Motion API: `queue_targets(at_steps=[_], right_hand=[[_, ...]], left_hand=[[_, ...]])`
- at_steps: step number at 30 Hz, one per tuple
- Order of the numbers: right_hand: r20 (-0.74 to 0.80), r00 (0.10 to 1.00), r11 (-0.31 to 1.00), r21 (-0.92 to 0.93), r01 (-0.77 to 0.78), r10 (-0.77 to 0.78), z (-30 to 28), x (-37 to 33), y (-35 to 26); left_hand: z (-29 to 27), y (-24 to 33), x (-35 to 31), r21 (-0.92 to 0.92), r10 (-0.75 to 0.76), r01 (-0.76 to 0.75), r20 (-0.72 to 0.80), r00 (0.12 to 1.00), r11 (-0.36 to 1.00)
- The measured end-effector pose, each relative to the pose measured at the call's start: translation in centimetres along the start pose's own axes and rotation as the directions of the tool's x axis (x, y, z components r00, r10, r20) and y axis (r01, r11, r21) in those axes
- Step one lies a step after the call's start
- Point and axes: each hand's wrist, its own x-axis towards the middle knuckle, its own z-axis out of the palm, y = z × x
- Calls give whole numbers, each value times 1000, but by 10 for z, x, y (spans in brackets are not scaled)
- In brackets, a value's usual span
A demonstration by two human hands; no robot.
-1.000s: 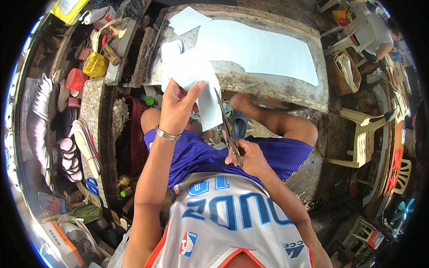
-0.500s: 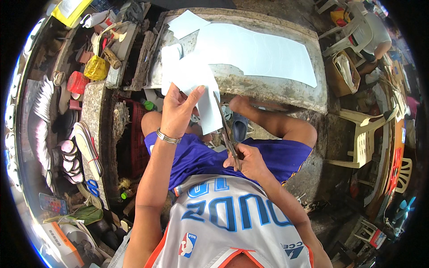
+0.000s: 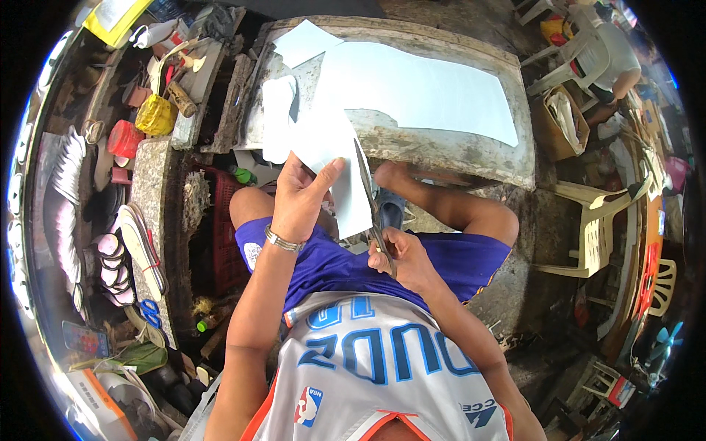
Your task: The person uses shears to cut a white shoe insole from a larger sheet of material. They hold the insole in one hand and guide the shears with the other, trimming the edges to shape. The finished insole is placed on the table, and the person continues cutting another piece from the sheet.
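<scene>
My left hand pinches a white sheet between thumb and fingers, its lower end hanging over my lap. In my right hand are the handles of a pair of dark metal scissors. Their blades run up along the sheet's right edge, and the tips are partly hidden against the white. Beyond my hands, a large white sheet lies on a worn low table. A smaller white piece lies at the table's far left, and a rounded white piece is nearer my left hand.
On the left, a bench carries bundled cream soles, with blue-handled scissors near its close end. A red crate stands below. To the right are a cream plastic chair, a cardboard box and another person's leg.
The held sheet and my left hand have come slightly lower, toward my lap. The scissors' blades now lie higher along the sheet's right edge. Both hands keep their hold.
</scene>
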Motion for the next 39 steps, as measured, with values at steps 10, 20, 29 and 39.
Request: queue_targets(at_steps=[10,20,29,39], right_hand=[[-28,999,999,-17,-33,32,0,3,-3],[-63,996,998,-17,-63,62,4,3,-4],[-48,993,994,3,-108,108,5,0,-8],[-42,998,999,17,-40,41,2,5,12]], left_hand=[[5,-3,-2,17,69,-69,0,998,997],[3,-5,-2,37,58,-58,9,998,998],[5,0,3,-232,7,-17,-45,999,973],[5,-2,18,-110,139,-153,-122,983,982]])
